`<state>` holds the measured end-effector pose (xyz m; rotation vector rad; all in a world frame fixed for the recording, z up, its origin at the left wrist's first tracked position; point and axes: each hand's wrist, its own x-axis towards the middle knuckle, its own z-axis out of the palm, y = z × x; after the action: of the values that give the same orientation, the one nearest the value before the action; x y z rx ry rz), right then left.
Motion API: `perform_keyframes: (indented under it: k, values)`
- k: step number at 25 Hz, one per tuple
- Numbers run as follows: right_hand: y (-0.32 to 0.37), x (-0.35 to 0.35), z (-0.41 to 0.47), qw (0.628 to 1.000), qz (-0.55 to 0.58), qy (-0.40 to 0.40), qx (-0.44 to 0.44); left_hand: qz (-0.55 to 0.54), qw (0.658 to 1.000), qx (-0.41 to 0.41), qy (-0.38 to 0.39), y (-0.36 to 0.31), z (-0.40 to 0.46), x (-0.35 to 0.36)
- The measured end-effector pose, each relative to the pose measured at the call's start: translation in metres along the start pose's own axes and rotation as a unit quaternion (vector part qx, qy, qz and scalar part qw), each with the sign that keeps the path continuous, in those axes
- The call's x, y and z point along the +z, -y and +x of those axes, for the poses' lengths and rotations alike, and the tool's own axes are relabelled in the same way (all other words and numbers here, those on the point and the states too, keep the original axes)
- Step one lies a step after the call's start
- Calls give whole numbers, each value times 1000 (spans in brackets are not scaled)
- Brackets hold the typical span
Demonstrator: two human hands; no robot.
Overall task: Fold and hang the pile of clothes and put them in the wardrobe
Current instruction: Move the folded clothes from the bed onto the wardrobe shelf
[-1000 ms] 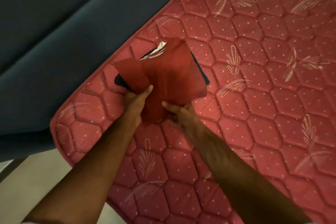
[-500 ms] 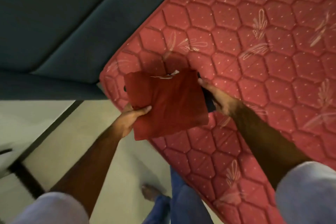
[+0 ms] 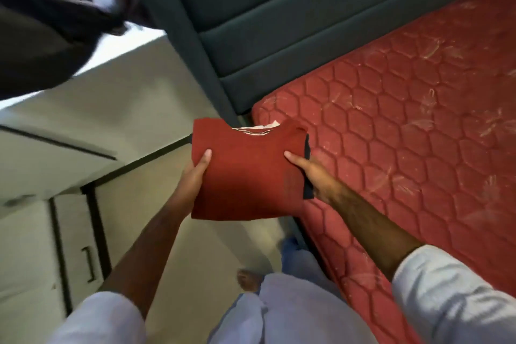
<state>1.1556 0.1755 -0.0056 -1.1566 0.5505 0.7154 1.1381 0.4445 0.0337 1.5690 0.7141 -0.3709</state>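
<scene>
Three folded garments [image 3: 245, 176], two hands [image 3: 195, 176].

Both hands, the left hand [image 3: 194, 176] and right hand [image 3: 312, 173], are taken up by the folded clothes [image 3: 245, 173], held clear over open floor [image 3: 156, 193]. Just right of them lies the mattress [image 3: 405, 148]; ahead rises the padded headboard [image 3: 279, 36]. Left of them stands a cabinet [image 3: 75, 246], with a dark cloth [image 3: 47, 31] hanging farther off.
</scene>
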Motion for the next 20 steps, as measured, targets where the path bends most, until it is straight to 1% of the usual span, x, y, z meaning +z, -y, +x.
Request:
perform_keyframes:
  k: [2, 5, 7, 11, 17, 18, 20]
  values:
    - [5, 60, -24, 997, -52, 45, -26, -21, 998, 38, -40, -1, -41, -60]
    - [12, 162, -54, 981, -141, 117, -63, -65, 987, 87, -117, 3, -98, -156]
    - [16, 225, -68, 966, -195, 155, -74, -94, 974, 107, -176, 2, -132, -207]
    - [25, 345, -85, 930, -268, 238, -81, -149, 943, 153, -257, -6, -180, -295]
    - [38, 520, -73, 850, -345, 387, -97, -203, 888, 185, -369, -11, -213, -412]
    - [39, 549, -71, 834, -352, 414, -92, -210, 875, 191, -391, -13, -217, -429]
    - [43, 613, -68, 794, -374, 472, -84, -232, 840, 200, -448, -19, -225, -464]
